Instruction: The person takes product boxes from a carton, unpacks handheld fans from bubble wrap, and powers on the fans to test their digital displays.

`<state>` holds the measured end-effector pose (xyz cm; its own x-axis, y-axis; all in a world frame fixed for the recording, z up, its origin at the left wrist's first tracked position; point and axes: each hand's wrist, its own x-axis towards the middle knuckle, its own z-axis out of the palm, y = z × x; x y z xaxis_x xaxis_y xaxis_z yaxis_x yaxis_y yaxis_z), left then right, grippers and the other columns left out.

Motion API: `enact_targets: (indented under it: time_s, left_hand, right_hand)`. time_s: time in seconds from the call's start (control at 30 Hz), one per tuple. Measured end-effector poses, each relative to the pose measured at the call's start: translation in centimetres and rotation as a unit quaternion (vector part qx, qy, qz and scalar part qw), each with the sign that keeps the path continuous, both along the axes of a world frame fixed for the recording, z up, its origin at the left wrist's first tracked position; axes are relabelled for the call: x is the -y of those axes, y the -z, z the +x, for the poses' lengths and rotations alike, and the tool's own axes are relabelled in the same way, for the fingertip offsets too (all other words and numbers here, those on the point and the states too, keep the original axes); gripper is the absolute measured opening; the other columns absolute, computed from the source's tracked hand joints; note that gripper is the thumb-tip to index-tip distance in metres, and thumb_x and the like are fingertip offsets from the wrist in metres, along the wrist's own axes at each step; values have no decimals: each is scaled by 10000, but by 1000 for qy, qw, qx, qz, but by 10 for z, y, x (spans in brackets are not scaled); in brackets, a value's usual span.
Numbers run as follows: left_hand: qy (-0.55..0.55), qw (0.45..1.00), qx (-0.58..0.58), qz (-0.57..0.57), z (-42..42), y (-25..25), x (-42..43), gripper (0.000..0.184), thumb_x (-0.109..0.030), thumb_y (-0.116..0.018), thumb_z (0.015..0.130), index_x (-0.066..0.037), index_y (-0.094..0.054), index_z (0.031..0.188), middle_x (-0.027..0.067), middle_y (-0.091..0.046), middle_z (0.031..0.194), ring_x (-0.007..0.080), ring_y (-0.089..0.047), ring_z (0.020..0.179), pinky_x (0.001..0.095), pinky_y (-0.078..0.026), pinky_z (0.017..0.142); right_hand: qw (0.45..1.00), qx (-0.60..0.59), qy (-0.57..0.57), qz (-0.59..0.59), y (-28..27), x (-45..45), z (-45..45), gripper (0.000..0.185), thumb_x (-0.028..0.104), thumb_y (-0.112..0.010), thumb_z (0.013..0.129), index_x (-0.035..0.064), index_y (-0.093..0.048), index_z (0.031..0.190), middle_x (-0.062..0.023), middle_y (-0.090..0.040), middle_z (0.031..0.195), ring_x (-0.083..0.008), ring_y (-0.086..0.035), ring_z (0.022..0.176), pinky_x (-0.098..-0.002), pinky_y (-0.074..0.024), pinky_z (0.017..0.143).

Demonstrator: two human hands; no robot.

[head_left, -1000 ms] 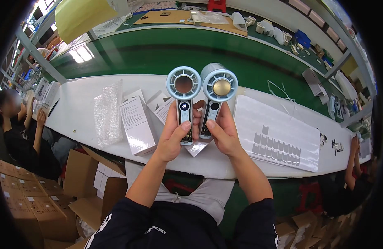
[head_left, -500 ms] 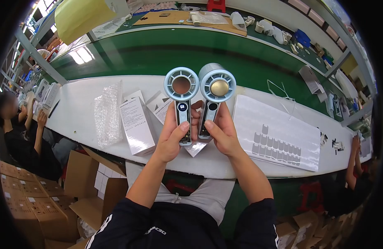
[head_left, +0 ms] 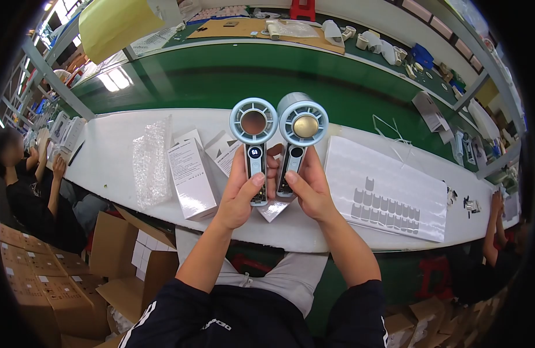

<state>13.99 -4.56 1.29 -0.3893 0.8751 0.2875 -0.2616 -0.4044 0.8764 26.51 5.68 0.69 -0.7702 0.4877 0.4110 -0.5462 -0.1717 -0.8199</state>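
Note:
Two light-blue handheld fans are held upright side by side above the white table. My left hand (head_left: 239, 194) is wrapped round the handle of the left fan (head_left: 254, 121), whose small round display is lit. The right fan (head_left: 303, 122) has a gold-coloured disc at its centre and a dark round display; my right hand (head_left: 311, 188) grips its handle. Both thumbs lie on the fronts of the handles, over exposed inner parts. Behind and below the hands are a white printed box (head_left: 192, 178) and other white boxes, partly hidden.
Bubble wrap (head_left: 152, 162) lies left of the boxes. A white sheet with grey stickers (head_left: 387, 191) lies at right. Beyond the table (head_left: 113, 168) runs a green surface (head_left: 209, 75). An open carton (head_left: 113, 243) stands below at left. People sit at both sides.
Both fans have shifted slightly to the left and a little lower in view, with my hands still round them. The lit display on the left fan reads differently from a second ago.

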Motion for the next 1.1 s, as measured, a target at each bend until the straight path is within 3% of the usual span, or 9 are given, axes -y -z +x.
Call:
enact_targets:
  time_s: [0.17, 0.4, 0.5, 0.6, 0.7, 0.8, 1.1]
  left_hand:
    - [10, 1000, -10, 2, -3, 4, 0, 487, -305, -558, 946, -4, -383, 1288, 118, -561, 935, 143, -587, 681, 262, -477, 547]
    - [12, 1000, -9, -3, -3, 5, 0, 479, -300, -555, 949, -3, -386, 1285, 116, -563, 933, 144, -587, 681, 261, -474, 548]
    - [69, 997, 15, 6, -10, 8, 3, 480, -163, -515, 966, -13, -308, 1373, 111, -541, 1143, 138, -568, 784, 277, -500, 711]
    - [7, 1000, -2, 2, -1, 3, 0, 477, -301, -557, 947, -5, -391, 1283, 107, -556, 934, 142, -587, 682, 259, -475, 550]
    - [5, 1000, -6, -3, -1, 1, 0, 483, -307, -561, 947, -4, -393, 1284, 107, -552, 941, 141, -583, 680, 259, -476, 550]
    - [72, 997, 12, 15, -10, 8, 3, 486, -173, -523, 970, -20, -307, 1378, 110, -540, 1146, 137, -573, 784, 277, -506, 698]
    - [63, 998, 11, 3, -10, 8, 3, 507, -170, -524, 967, -20, -299, 1396, 109, -539, 1145, 138, -572, 784, 274, -505, 704]
  right_hand:
    - [1000, -8, -19, -16, -4, 1, 0, 630, 81, -512, 988, 32, -179, 1521, -144, -494, 1312, -183, -566, 1106, -365, -461, 986]
    - [999, 9, 20, 25, -1, 0, 0, 607, 90, -522, 986, 9, -209, 1500, -145, -491, 1329, -202, -527, 1196, -361, -412, 1041]
    - [1000, 11, 19, 17, -2, 1, 0, 605, 93, -525, 985, 5, -213, 1496, -144, -489, 1335, -204, -519, 1212, -360, -404, 1049]
    - [1000, 9, 16, 17, -1, 0, 1, 603, 92, -522, 988, 9, -210, 1498, -145, -489, 1335, -200, -537, 1188, -362, -423, 1033]
    - [1000, 4, 7, 6, -1, 1, 1, 605, 90, -519, 991, 15, -205, 1503, -147, -489, 1333, -196, -555, 1159, -364, -441, 1017]
    - [1000, 2, 7, 9, -3, 1, 1, 606, 90, -519, 993, 21, -202, 1505, -148, -490, 1330, -196, -569, 1134, -365, -454, 1006]
    - [1000, 3, 6, 3, -3, 1, 1, 614, 95, -526, 993, 26, -197, 1507, -153, -496, 1323, -202, -582, 1107, -373, -464, 995]
